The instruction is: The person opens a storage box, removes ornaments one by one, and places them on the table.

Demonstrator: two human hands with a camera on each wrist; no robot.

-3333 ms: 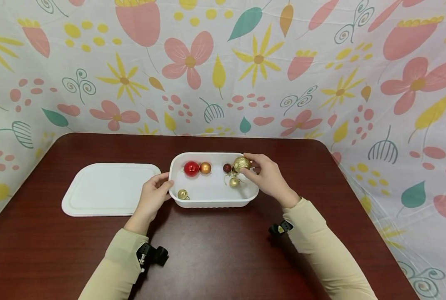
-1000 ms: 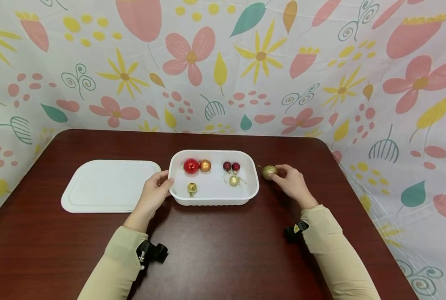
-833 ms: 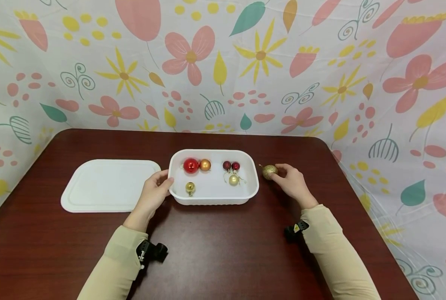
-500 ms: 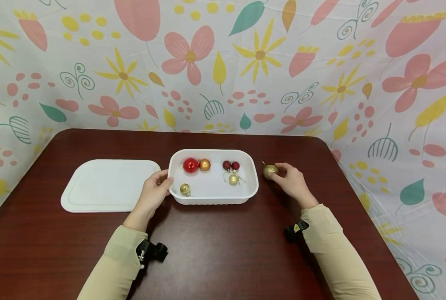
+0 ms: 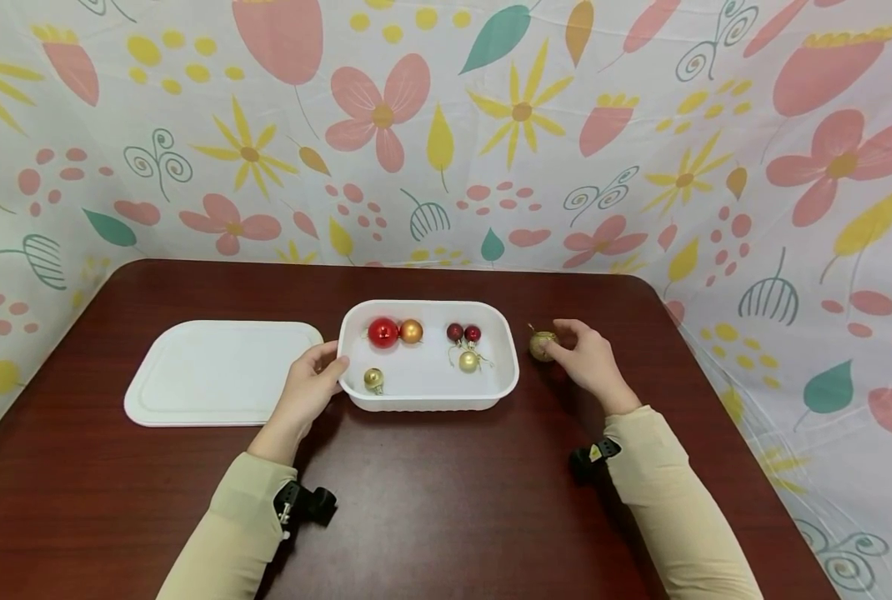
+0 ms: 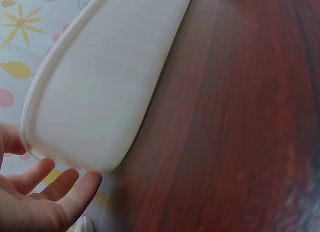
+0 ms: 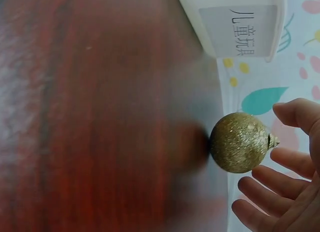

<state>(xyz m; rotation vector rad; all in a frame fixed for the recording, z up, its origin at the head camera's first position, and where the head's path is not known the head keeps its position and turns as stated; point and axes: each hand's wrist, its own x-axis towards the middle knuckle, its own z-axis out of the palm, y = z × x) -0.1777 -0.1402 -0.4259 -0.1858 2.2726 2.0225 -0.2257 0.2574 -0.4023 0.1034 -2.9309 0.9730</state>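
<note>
At the left end of a white plastic box (image 5: 427, 402), my left hand (image 5: 311, 390) grips the rim, thumb over the edge and fingers against the outside wall; the left wrist view shows those fingertips (image 6: 87, 184) at its end. Right of the box, a glittery gold Christmas bauble (image 7: 239, 143) rests on the table with its cap and hanging loop up. My right hand (image 5: 590, 367) is beside it, thumb and fingers spread loosely, with a gap between thumb and ball in the right wrist view. Inside the box lie a red bauble (image 5: 383, 333), an orange-gold one (image 5: 412, 332) and several smaller ones.
A white lid (image 5: 221, 372) lies flat on the dark wooden table (image 5: 431, 500), left of the box. The box's right end bears a printed label (image 7: 242, 31). A patterned cloth (image 5: 446, 133) hangs behind the table.
The glittery gold bauble has left the box in my right hand and now stands on the table, where my fingers have loosened from it. A small gold bauble rolled about inside the box.
</note>
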